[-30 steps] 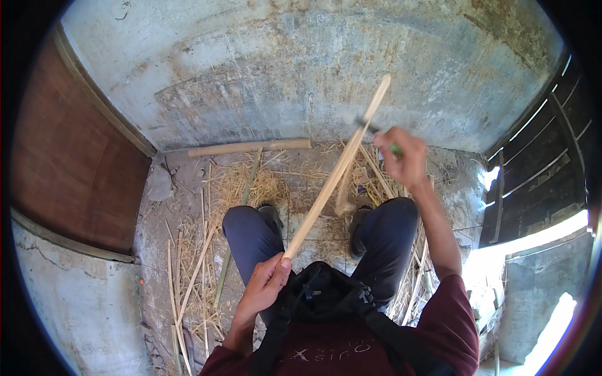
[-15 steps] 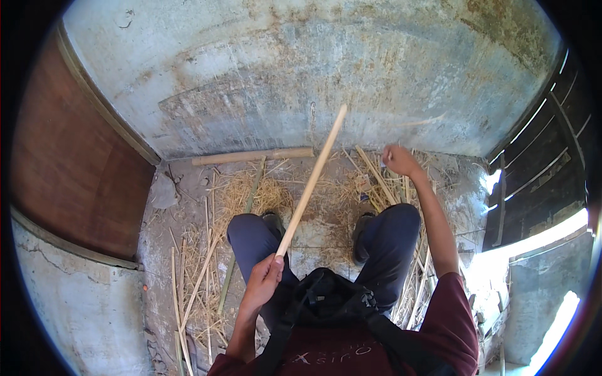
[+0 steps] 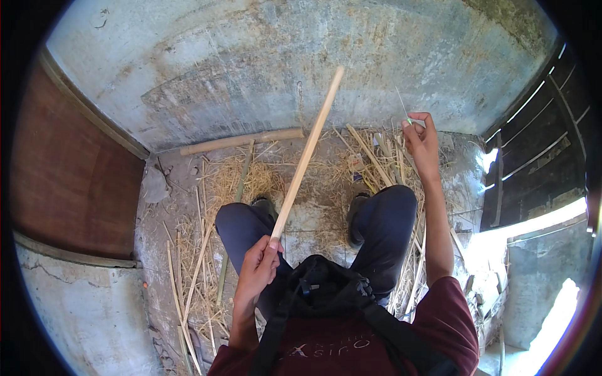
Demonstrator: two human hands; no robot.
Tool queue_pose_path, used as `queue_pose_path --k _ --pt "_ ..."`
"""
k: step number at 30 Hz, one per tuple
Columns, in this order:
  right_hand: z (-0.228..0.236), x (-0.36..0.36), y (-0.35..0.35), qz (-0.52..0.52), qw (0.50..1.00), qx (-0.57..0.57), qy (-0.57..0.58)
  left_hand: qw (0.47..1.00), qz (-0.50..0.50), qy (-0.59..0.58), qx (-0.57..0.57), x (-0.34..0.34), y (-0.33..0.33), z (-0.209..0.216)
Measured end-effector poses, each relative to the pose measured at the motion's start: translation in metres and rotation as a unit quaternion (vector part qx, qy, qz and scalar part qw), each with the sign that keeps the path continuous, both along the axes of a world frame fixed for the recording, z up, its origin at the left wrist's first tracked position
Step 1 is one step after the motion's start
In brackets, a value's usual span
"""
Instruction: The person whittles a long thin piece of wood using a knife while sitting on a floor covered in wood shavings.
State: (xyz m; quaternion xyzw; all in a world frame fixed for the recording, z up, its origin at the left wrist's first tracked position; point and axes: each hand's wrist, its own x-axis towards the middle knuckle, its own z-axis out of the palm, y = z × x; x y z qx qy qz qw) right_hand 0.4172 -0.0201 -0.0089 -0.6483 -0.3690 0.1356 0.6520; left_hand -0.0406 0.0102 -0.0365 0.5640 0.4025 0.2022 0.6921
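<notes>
A long, pale bamboo strip point(image 3: 306, 156) slants up and to the right from my left hand point(image 3: 258, 266), whose fingers and thumb are closed around its lower end. The strip's far tip stands out against the wall. Off to the right, raised near the wall's foot, my right hand point(image 3: 423, 144) pinches a slender, blade-like tool point(image 3: 401, 100) with a bit of green at the grip. The tool looks like a thin line here, so its exact kind is unclear. Both hands are well apart, and the tool does not touch the strip.
Straw-like shavings point(image 3: 244, 182) cover the floor around my feet. A bamboo pole point(image 3: 241, 141) lies along the stained wall point(image 3: 251, 69). Split bamboo strips point(image 3: 200, 266) lie at the left, with more sticks point(image 3: 370, 153) at the right. A brown wooden panel point(image 3: 78, 169) stands left, dark slats point(image 3: 533, 156) right.
My right hand has risen and turned, bringing the thin tool into sight. A pale streak near it against the wall is gone. My left hand still grips the strip, shifted slightly left and up.
</notes>
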Motion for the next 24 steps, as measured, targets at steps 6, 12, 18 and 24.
queue_pose_path --k 6,12,18,24 --pt "0.018 -0.089 -0.034 0.092 0.988 0.050 0.118 0.997 -0.071 -0.042 -0.005 0.024 0.003 0.009" --pt "0.005 -0.143 -0.037 0.169 0.970 0.046 0.171 0.987 -0.124 -0.081 -0.058 0.029 0.006 0.015" --pt "-0.001 -0.160 -0.038 0.196 0.967 0.045 0.155 0.984 -0.132 -0.094 -0.075 0.032 0.004 0.019" --pt "-0.001 -0.165 -0.036 0.176 0.977 0.044 0.112 0.984 -0.149 -0.087 -0.052 0.033 -0.002 0.025"
